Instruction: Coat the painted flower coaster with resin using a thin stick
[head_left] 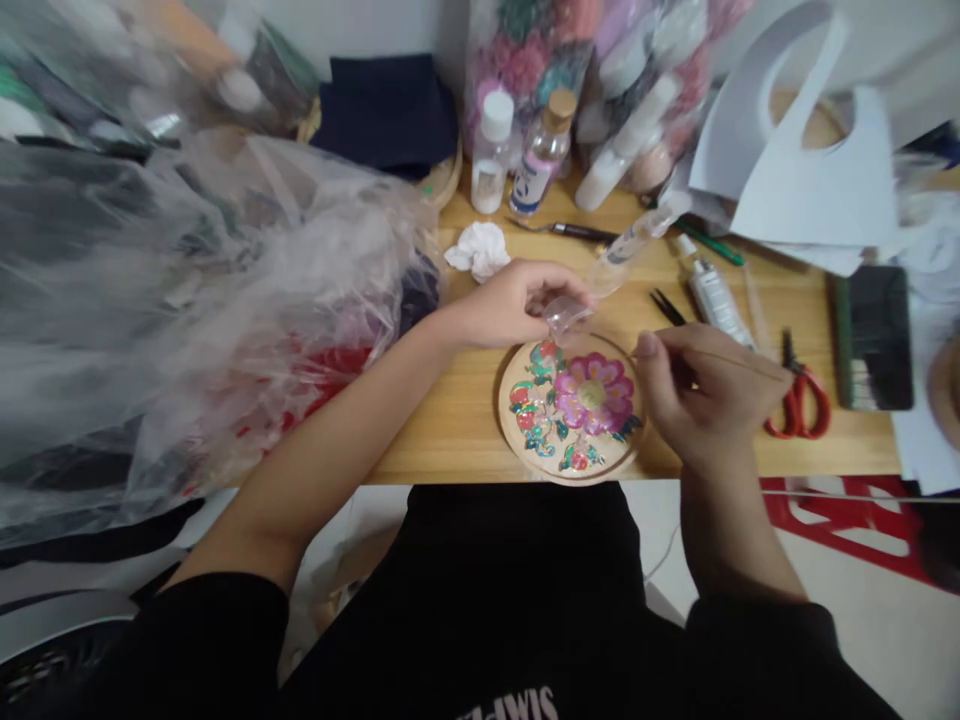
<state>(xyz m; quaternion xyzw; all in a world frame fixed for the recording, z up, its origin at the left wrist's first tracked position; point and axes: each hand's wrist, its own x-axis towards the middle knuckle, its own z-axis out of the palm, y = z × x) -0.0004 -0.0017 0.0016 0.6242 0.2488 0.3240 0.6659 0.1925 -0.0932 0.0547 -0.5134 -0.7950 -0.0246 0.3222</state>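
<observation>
Black shirt (pixel 465 645) fronts a round plaque (pixel 541 463) with 1 large pink flower (pixel 595 394).

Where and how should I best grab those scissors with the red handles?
Probably by the red loops of the scissors, coming from the near edge of the table: the loops lie toward that edge, and the dark blades point away. The right hand, holding a thin stick, is close on the left.

Yellowish wooden tabletop (pixel 427 440), pale grey wall (pixel 382 25), whitish floor (pixel 900 630) below.
</observation>
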